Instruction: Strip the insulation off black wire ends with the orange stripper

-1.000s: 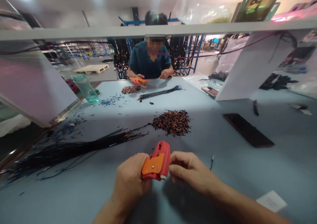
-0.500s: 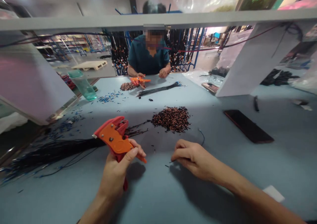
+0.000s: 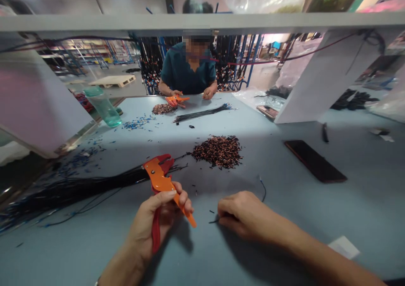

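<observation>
My left hand (image 3: 161,214) is wrapped round the handles of an orange and red wire stripper (image 3: 161,180), whose jaws point away over the table. Lower right of centre, my right hand (image 3: 242,214) pinches a thin dark wire (image 3: 263,190); one end sticks out left of the fingers, the other curves up behind the hand with a blue tip. Beyond both hands lies a heap of small black and copper-coloured pieces (image 3: 218,152). A long bundle of black wires (image 3: 91,189) stretches across the left side, its right end behind the stripper.
Across the table (image 3: 202,252) a person (image 3: 189,71) holds another orange tool (image 3: 177,100), beside a second wire bundle (image 3: 204,113). A black phone (image 3: 314,160) lies at right, a green bottle (image 3: 106,109) stands at left. A shelf (image 3: 202,23) spans overhead, with side panels.
The stripper has turned and moved right, its handles now spread wider in my left hand. My right hand has dropped slightly toward me with the wire.
</observation>
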A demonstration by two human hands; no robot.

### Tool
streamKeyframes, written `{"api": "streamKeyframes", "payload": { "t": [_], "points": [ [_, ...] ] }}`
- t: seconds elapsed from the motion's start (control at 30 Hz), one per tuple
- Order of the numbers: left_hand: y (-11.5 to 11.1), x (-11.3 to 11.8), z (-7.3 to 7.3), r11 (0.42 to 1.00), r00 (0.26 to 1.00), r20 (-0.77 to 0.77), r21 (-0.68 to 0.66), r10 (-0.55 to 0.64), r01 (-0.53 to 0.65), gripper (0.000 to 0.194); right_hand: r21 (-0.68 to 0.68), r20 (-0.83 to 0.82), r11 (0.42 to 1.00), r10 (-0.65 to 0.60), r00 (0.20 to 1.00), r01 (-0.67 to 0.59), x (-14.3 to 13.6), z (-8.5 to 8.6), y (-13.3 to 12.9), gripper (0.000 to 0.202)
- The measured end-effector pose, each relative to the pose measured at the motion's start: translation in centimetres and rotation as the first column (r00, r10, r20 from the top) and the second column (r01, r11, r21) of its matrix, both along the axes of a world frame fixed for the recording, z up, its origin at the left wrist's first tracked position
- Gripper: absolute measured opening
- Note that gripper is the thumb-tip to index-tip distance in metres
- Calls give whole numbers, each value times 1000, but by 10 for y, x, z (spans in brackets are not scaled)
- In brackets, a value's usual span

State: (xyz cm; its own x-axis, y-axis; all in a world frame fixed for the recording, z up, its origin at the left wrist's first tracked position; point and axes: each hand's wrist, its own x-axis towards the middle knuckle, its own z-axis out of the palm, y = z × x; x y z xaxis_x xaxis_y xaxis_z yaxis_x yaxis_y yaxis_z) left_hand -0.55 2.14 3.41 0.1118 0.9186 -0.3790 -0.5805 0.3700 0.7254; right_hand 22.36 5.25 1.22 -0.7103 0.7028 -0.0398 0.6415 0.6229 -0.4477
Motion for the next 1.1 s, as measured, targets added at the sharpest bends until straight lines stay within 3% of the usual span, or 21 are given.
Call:
{"api": "streamKeyframes", "payload": {
  "t": [0.07,0.13,0.2,0.3,0.4,0.67,0.8,0.97,1.1],
  "points": [
    [1,-1,0,999,999,23,-33,27,-26,8,126,22,977,-178,984,174,-1,-8,2,13],
    [2,-2,0,997,998,37,-53,55,-54,7,231,-19,913,-340,940,335,2,-15,7,14],
    [2,-3,0,996,996,46,-63,72,-69,7,254,-114,882,-380,918,397,5,-18,10,14],
    [1,-3,-2,996,996,59,-69,64,-60,7,203,-212,931,-262,942,305,7,-18,8,12],
    [1,-3,-5,998,997,71,-59,37,-32,7,153,-199,972,-149,969,181,5,-13,6,15],
    [2,-4,-4,997,996,77,-76,38,-32,7,82,-266,994,-51,963,76,-3,-13,3,21],
    [1,-3,-3,997,998,64,-79,0,5,10,95,-364,991,-58,930,99,-12,-15,-4,21],
    [-3,3,-2,997,999,11,-56,-51,51,12,101,-557,978,-95,825,180,-19,-8,-11,19],
    [-7,7,-7,997,997,1,-14,-76,76,12,104,-601,980,-75,795,171,-25,-10,-19,18]
  ]
}}
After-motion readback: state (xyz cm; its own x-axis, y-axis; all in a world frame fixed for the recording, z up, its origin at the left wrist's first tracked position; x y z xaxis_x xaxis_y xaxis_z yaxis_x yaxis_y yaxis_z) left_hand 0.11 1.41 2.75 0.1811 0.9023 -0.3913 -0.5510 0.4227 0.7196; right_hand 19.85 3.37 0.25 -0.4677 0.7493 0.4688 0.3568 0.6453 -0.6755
